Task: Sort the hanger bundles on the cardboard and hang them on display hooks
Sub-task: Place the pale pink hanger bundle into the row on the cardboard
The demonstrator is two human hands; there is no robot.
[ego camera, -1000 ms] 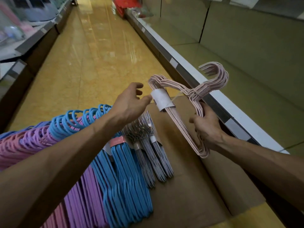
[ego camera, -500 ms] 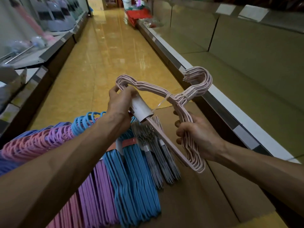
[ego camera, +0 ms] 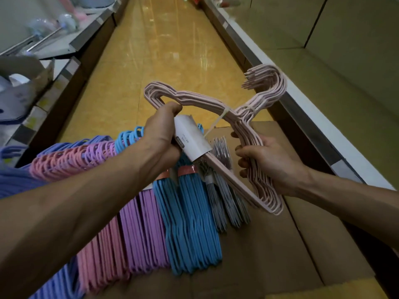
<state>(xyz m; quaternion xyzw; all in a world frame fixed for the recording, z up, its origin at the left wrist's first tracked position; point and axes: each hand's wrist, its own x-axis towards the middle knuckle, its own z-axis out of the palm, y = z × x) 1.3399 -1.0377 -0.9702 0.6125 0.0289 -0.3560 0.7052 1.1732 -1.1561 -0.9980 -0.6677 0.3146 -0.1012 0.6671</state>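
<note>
Pale pink wire hanger bundle [ego camera: 218,104] is hanging above flattened brown cardboard [ego camera: 269,244]; blue plastic hanger bundles [ego camera: 190,223] are lying left of grey wire hanger bundles [ego camera: 226,201].

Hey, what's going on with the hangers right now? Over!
Both hands grip pale pink hanger bundle, lifted above cardboard. Not hung yet. Nothing blocking.

We stand in a shop aisle: long display shelving [ego camera: 306,117] with price-label strips flanks a glossy yellow floor [ego camera: 164,61], stocked goods [ego camera: 64,20] at left, bundled hangers [ego camera: 190,216] on cardboard [ego camera: 269,244].
</note>
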